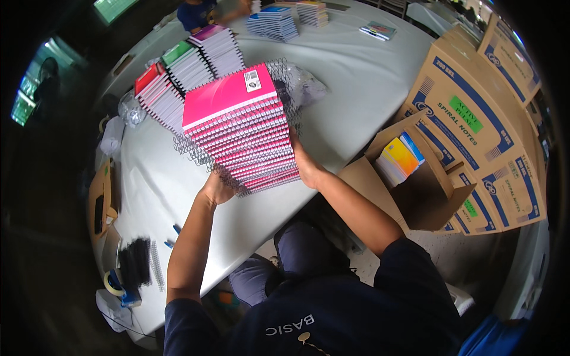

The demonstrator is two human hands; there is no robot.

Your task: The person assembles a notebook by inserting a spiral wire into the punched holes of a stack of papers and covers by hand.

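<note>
A tall stack of pink-covered spiral notebooks (231, 98) is between my hands over the white table (350, 77). Loose wire coils stick out at both sides of the stack. My left hand (219, 188) supports its lower left corner, fingers partly hidden among the coils. Along the lower right side presses my right hand (304, 161), its fingertips out of sight behind the notebooks. Whether the bottom of the stack touches the table is hidden. Just beyond it stand piles of red notebooks (157, 95), green notebooks (189, 65) and purple notebooks (218, 47).
An open carton (371, 190) with yellow and blue notebooks (401, 157) is at my right, before stacked cartons (469, 107). Black coils (135, 261), a tape dispenser (119, 289) and pens (169, 244) lie at left. Blue notebooks (273, 25) and another person (196, 15) are across the table.
</note>
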